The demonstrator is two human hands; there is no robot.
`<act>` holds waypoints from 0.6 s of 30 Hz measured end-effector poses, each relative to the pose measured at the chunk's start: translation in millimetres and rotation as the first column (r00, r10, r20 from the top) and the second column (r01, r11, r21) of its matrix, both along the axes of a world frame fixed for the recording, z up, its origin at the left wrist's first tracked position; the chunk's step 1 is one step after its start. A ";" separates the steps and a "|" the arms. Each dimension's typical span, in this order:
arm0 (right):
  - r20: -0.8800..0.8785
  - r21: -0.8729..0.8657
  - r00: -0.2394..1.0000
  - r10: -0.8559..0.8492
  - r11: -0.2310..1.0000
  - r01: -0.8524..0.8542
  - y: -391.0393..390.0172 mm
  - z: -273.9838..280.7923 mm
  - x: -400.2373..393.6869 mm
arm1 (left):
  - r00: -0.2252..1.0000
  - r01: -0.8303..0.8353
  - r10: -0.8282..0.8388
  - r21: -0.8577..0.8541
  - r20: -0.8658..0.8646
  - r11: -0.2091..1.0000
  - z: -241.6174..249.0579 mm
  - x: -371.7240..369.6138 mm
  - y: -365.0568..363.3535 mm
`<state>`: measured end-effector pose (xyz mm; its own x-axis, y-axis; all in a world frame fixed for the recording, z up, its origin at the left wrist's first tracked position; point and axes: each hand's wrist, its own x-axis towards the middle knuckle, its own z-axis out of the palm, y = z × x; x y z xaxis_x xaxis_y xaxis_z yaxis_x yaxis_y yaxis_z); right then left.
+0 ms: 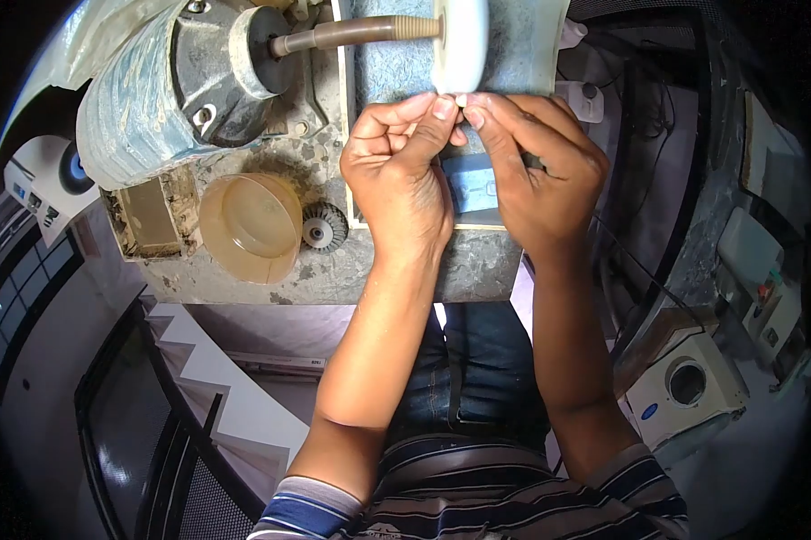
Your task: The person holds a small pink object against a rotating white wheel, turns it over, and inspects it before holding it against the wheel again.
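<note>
My left hand (398, 171) and my right hand (549, 171) meet at the lower edge of a white polishing wheel (462, 49). Between the pinched thumbs and fingertips of both is a small white piece (461, 100), mostly covered by the fingers; its kind I cannot tell. The wheel sits at the end of a tapered brown shaft (356, 33), which comes out of a worn blue-grey motor (135, 103). Under the hands lies a shallow tray (351, 144) with a pale rim, holding a light blue packet (471, 183).
Left of my forearm, a translucent bowl (210, 225) of cloudy liquid stands on the stained bench (333, 283), beside a dark round brush-like wheel (323, 228) and a crusted square box (122, 225). A cream-coloured machine (671, 396) stands lower right.
</note>
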<state>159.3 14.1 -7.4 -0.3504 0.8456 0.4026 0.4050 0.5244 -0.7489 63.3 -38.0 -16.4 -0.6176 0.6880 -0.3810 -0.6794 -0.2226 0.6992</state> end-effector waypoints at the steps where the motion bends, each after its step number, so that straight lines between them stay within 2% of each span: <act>1: -0.025 -0.013 1.000 0.001 1.000 -0.002 0.9 -0.9 0.6 | 1.000 0.011 -0.011 0.004 0.000 1.000 -0.5 0.4 0.6; 5: -0.013 -0.022 0.999 0.034 0.999 -0.034 2.6 2.1 1.3 | 1.000 0.004 -0.004 -0.007 0.001 1.000 -1.7 -1.3 0.1; 7: -0.089 -0.256 0.995 0.035 0.965 -0.057 2.7 6.6 -0.4 | 1.000 -0.006 0.006 -0.011 0.000 1.000 -1.6 -3.1 -0.7; 11: -0.133 -0.393 0.989 0.071 0.912 -0.118 7.6 13.9 1.9 | 1.000 0.010 -0.010 0.003 -0.007 1.000 0.3 -2.8 -1.6; 18: -0.149 -0.422 0.983 0.109 0.892 -0.163 11.3 12.1 4.1 | 1.000 0.019 -0.019 -0.013 -0.008 1.000 2.5 -3.0 -1.7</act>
<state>163.4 25.5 4.7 -0.4471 0.8927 0.0558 0.2475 0.1834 -0.9514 60.3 -39.7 -13.9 -0.6073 0.6948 -0.3853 -0.6780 -0.2004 0.7072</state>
